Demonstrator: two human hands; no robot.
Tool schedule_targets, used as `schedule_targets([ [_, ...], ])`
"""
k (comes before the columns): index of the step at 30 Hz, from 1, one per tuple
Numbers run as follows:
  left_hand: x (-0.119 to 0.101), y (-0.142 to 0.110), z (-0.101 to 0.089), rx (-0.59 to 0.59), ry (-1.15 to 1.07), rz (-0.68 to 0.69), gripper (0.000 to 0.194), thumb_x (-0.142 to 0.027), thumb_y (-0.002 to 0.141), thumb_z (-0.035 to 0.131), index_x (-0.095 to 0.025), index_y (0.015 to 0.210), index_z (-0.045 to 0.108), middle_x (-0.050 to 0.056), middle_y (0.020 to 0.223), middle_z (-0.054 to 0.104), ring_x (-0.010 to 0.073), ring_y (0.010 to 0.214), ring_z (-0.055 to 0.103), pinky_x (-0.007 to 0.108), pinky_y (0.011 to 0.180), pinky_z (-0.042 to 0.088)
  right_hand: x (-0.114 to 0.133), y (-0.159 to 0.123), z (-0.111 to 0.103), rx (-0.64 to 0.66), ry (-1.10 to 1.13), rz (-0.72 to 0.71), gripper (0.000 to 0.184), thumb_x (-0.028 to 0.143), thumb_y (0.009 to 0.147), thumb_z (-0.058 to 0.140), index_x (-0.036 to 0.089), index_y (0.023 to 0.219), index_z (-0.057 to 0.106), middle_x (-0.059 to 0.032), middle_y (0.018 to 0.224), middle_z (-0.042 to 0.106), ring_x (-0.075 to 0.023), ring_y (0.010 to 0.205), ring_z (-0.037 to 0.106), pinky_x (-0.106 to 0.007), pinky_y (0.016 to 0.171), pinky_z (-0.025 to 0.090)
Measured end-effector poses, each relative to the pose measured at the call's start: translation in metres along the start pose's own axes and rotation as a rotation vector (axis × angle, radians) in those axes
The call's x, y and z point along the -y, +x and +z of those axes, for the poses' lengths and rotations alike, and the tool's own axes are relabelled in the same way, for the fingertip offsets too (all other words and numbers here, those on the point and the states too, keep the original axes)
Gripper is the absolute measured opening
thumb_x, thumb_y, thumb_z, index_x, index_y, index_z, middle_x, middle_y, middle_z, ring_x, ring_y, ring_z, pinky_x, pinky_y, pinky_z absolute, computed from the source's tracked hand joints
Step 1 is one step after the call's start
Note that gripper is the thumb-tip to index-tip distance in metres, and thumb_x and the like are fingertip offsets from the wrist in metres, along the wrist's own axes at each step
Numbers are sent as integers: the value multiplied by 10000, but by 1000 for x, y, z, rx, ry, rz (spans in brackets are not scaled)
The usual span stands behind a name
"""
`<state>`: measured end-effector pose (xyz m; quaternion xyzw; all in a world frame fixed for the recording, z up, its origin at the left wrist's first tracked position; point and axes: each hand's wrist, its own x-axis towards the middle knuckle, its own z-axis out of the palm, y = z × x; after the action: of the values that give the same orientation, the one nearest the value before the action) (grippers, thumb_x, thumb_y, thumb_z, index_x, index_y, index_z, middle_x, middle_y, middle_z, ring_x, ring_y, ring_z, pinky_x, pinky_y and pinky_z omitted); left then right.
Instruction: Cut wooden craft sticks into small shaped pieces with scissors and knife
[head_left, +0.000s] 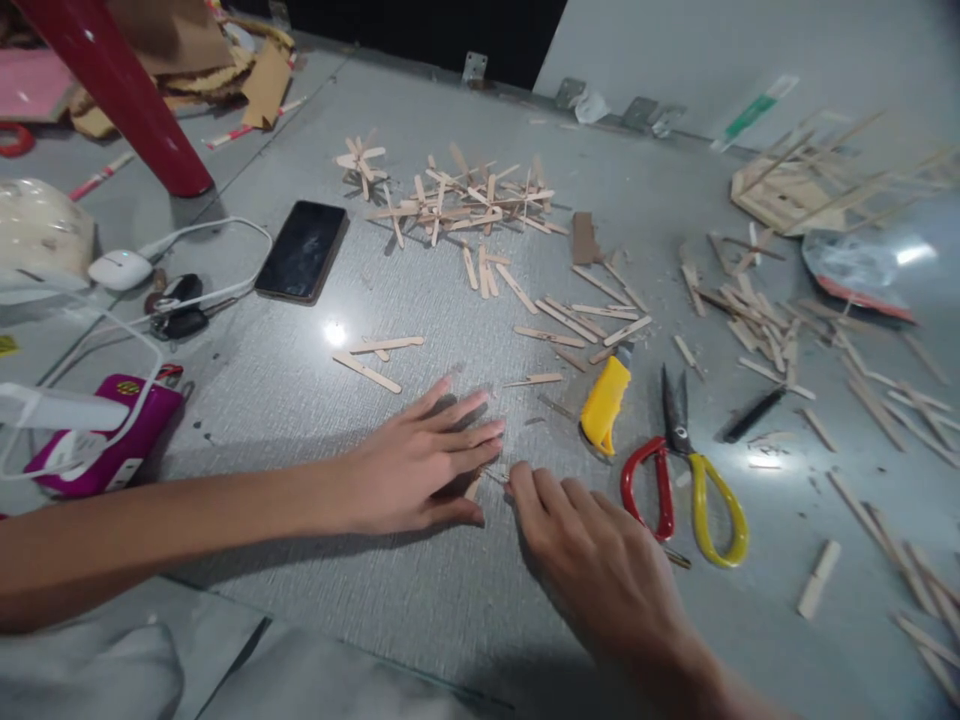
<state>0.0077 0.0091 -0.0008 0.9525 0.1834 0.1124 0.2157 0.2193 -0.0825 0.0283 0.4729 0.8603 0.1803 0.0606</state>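
My left hand [420, 465] lies on the grey table with its fingers stretched out to the right. Under its fingers and thumb, a small piece of wooden stick [473, 488] is partly visible. Just to the right, my right hand [589, 545] is closed, knuckles up. A thin, pale, pointed end shows at its fingertips, aimed at the stick; the rest is hidden in the hand. Scissors [679, 440] with one red and one yellow handle lie beyond the right hand. A yellow box cutter [606, 402] rests beside them.
Craft sticks [480, 200] are heaped at the back, with more cut sticks [772, 325] scattered right. A black-handled tool [754, 413] lies among them. At left are a phone [302, 250], a purple power bank [112, 435], white cables and a red pole [127, 100]. A stick frame [787, 195] stands back right.
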Motion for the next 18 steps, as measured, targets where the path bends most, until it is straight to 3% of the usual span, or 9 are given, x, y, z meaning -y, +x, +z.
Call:
schedule_targets([
  [3,1,0,1,10,0,-9,682,-604,1036,475,-99,1494,509,120,1598,469,343,1579,211,543,1304,41,2,4,-1,57,-34,30,184,0,775,641,180,807,647,-11,649,589,-202,539,601,-320,500,393],
  [9,-1,2,0,22,47,-2,751,-643,1014,482,-73,1504,490,141,1584,482,350,1569,242,545,1299,49,3,3,4,138,-72,8,157,16,823,648,157,892,660,-14,613,605,-178,450,612,-269,426,322],
  [18,-4,3,-5,51,66,-60,717,-637,987,551,-133,1496,514,109,1578,500,351,1560,269,578,1284,109,4,0,8,83,-55,-11,231,-33,862,511,154,827,642,-26,567,569,-175,398,576,-275,413,253],
])
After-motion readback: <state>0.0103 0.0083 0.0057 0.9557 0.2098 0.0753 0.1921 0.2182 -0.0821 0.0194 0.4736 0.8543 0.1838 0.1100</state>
